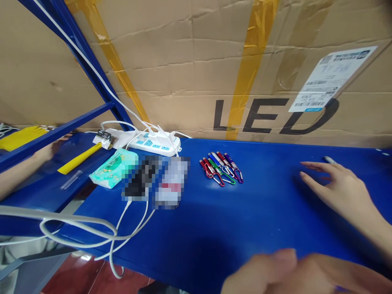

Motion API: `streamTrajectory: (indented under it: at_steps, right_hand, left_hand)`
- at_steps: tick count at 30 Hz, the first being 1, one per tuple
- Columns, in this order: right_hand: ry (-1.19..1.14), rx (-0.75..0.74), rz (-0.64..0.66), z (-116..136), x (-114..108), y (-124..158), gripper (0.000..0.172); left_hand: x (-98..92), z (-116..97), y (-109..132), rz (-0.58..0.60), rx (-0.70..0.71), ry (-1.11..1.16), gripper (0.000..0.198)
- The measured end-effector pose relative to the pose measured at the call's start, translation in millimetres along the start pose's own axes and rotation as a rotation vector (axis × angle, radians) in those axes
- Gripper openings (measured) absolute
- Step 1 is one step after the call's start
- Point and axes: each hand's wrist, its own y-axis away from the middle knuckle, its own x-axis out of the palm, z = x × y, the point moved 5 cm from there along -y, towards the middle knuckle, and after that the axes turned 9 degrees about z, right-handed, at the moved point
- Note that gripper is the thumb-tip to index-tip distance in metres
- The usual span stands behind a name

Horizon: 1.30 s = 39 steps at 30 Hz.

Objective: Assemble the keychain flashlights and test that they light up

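My right hand [346, 190] reaches in from the right edge, fingers apart and pointing left, low over the blue tabletop [260, 228]. Just behind its fingers lies a small, pale, pen-like piece [330, 159], partly hidden. Close to the camera at the bottom, my left hand [290, 275] is blurred and cut off by the frame, with its fingers curled. A bit of blue shows at its lower edge; what it holds cannot be made out. Left of my right hand, several keychain penlights [219, 163] in red, green, blue and purple lie bunched together, their carabiner clips toward me.
A white power strip [153, 143], a green tissue pack [114, 167] and two pixelated items stand left, with looping white cables [113, 232]. A yellow-handled tool [81, 158] lies near another person's arm [33, 163]. A large cardboard box [171, 81] walls the back.
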Motion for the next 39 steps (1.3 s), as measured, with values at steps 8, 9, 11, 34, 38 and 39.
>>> streamTrajectory:
  at_steps: [8, 9, 11, 34, 38, 39]
  right_hand:
    - [-0.042, -0.166, 0.030, 31.4, -0.9, 10.5, 0.042]
    - [-0.049, -0.175, 0.032, 33.0, -0.6, 11.0, 0.041]
    - [-0.059, -0.189, 0.043, 34.4, 0.6, 11.2, 0.040]
    - [-0.085, -0.448, 0.378, 63.4, 32.3, 22.3, 0.033]
    - [-0.048, -0.450, 0.394, 67.0, 32.7, 21.8, 0.036]
    - [-0.046, -0.449, 0.399, 67.6, 32.8, 21.3, 0.036]
  left_hand:
    - [-33.1, 13.8, 4.0, -0.230, 0.261, -0.491, 0.032]
    - [-41.6, 12.4, 11.3, -0.317, 0.224, -0.620, 0.023]
    - [-52.5, 10.1, 21.8, -0.394, 0.181, -0.771, 0.015]
    - [-56.2, 23.1, 5.9, -0.294, 0.425, -1.481, 0.020]
    - [-56.7, 25.6, 6.4, -0.322, 0.462, -1.535, 0.021]
    - [-57.3, 27.5, 6.0, -0.326, 0.466, -1.538, 0.022]
